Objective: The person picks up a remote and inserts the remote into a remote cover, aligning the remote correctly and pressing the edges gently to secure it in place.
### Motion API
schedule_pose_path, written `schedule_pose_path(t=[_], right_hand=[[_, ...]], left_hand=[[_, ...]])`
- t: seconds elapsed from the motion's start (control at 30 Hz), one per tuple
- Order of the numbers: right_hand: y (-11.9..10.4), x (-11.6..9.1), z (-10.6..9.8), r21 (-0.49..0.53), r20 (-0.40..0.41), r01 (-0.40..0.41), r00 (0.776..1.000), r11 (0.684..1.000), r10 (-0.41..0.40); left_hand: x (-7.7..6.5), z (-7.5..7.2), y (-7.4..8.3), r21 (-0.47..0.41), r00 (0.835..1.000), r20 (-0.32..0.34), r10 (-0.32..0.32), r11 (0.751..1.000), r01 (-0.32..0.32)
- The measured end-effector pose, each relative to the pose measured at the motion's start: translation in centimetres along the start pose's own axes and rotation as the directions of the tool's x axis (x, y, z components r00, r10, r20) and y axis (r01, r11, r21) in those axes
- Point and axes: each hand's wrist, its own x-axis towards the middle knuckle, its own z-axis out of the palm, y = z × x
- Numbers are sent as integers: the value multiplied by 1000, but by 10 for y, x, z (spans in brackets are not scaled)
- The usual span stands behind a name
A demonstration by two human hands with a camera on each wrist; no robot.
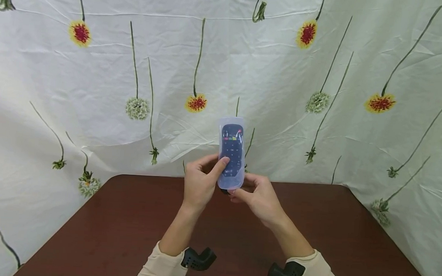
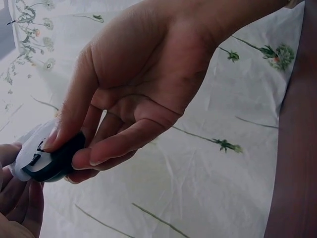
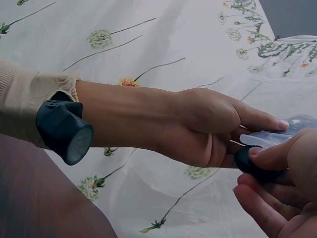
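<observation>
A dark remote control (image 1: pixel 232 145) with small colored buttons stands upright in a translucent plastic sleeve (image 1: pixel 227 122), held up above the table. My left hand (image 1: pixel 201 180) grips its side, thumb across the front. My right hand (image 1: pixel 261 197) pinches the bottom end, where a dark part sticks out below the sleeve. In the left wrist view, the right hand (image 2: pixel 143 84) reaches in from the upper right, its thumb on the remote's end (image 2: pixel 57 161); the left hand (image 2: pixel 20 208) is cut off at the edge. The right wrist view shows the left hand (image 3: pixel 213 121) and right hand (image 3: pixel 287 183) meeting at the sleeve (image 3: pixel 267 139).
A dark reddish-brown table (image 1: pixel 141 221) spreads below the hands. Behind and beside it hangs a white cloth (image 1: pixel 265 73) printed with flowers. Black camera mounts (image 1: pixel 199 260) sit at both beige sleeve cuffs (image 1: pixel 163 268).
</observation>
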Motion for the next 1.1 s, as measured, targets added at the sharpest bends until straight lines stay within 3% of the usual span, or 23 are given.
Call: schedule_pose_path(t=[0.17,0.37,0.47,0.6,0.77,0.87,1.1], right_hand=[[-2,1,-4,-74,33,-22,999,997,24],[-6,0,-11,-247,80,21,997,969,-1],[-8,-1,-14,-257,71,27,997,966,-9],[-10,-2,-18,-223,-33,36,998,974,-45],[-11,-2,-21,-138,-181,108,975,985,-132],[-11,-2,-21,-120,-206,139,965,983,-161],[-10,0,-22,-201,-274,170,936,965,-222]], left_hand=[[2,-2,0,-24,1000,2,13,1000,-13],[4,-5,0,-55,1000,2,-22,998,23],[3,-5,1,-48,1000,-1,-23,999,23],[3,-3,0,-30,999,35,1,1000,0],[0,1,-1,-5,994,108,9,1000,-9],[-2,5,-2,-1,990,143,10,1000,-10],[-5,8,-3,24,969,246,-10,1000,4]])
